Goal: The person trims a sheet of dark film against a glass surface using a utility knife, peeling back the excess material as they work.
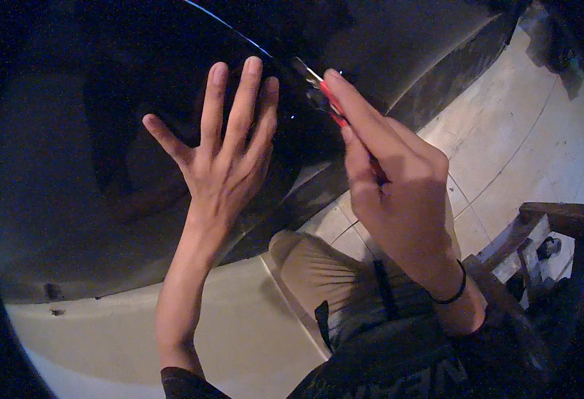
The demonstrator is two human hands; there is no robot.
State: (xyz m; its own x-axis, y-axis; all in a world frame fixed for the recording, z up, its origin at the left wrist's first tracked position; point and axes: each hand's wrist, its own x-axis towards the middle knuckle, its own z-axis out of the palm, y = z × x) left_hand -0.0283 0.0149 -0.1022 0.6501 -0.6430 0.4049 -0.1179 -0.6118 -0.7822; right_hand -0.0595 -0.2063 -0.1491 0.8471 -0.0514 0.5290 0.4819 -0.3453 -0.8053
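My left hand [229,139] lies with its fingers spread on a large dark glossy panel [152,179], and it holds nothing. To its right, my right hand [398,173] is closed round a slim red-handled tool [332,100]. The index finger is stretched along the handle. The tool's narrow metal tip points up and left toward the panel, near the lower end of a thin bright bluish line [229,28]. Its exact kind is unclear in the dim light, and I cannot tell whether the tip touches the panel.
Pale floor tiles [505,126] spread out on the right. A dark wooden frame [558,219] stands at the lower right. My bent knee [315,266] is close below the panel's edge, and a pale surface [239,326] runs along the lower left.
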